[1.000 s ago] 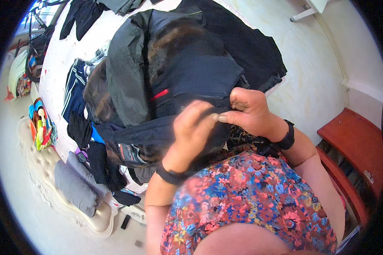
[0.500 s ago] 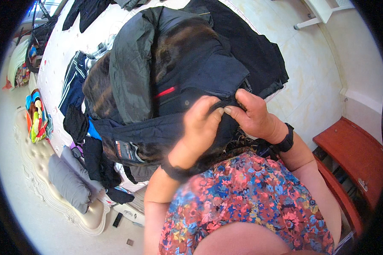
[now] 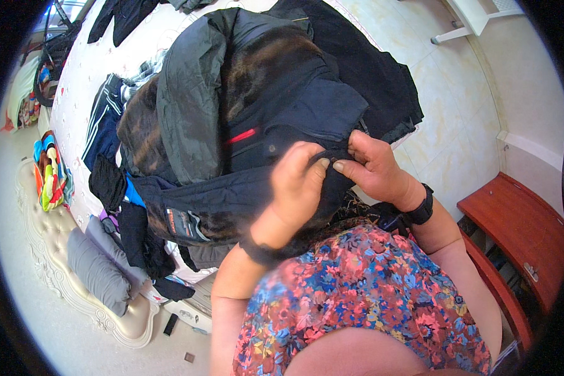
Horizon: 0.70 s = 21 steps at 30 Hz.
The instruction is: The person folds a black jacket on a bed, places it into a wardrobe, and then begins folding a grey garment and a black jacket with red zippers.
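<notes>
A dark jacket (image 3: 250,144) with brown furry lining and a red-edged inner pocket lies spread out in front of me. My left hand (image 3: 297,182) pinches its black edge between thumb and fingers. Close beside it, my right hand (image 3: 379,166) grips the same edge, the two thumbs almost meeting. What part of the edge sits under the fingertips is too dark to make out. A grey-black sleeve (image 3: 191,100) lies folded across the lining. Black trousers (image 3: 376,75) rest under the jacket's far right side.
The pile lies on a white patterned bed (image 3: 75,119). Left are striped dark clothing (image 3: 103,119), grey pillows (image 3: 97,269), a tufted headboard (image 3: 56,250) and a colourful bundle (image 3: 50,175). A reddish wooden panel (image 3: 514,232) stands at right, and white furniture legs (image 3: 454,34) at the far right.
Both hands keep their hold on the jacket's edge, with the thumbs slightly farther apart. The view has shifted a little; the rest of the pile looks unchanged.
</notes>
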{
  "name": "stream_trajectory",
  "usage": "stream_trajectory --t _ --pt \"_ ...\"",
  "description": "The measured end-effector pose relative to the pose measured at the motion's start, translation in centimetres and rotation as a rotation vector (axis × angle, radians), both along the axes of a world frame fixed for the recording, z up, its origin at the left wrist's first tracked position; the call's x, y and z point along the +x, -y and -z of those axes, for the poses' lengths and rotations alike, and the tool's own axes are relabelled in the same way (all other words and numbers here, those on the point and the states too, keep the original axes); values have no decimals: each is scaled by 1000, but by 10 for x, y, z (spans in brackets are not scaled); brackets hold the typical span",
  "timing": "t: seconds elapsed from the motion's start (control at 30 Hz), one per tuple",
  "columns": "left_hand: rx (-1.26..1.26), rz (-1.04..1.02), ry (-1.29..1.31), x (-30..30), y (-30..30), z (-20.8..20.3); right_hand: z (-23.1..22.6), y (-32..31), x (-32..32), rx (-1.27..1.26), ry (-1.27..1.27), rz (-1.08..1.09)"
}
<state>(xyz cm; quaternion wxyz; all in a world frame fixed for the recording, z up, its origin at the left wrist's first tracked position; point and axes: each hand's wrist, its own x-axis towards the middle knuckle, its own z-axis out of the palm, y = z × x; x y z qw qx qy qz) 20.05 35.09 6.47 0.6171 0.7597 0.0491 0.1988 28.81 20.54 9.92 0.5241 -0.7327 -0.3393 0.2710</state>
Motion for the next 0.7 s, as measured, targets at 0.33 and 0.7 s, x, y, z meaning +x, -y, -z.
stream_trajectory --t 0.33,0.7 --pt "-70 -4 -12 3 2 -5 11 -6 -6 112 15 173" --pt "-68 -55 21 8 10 -4 2 -8 -1 47 404 176"
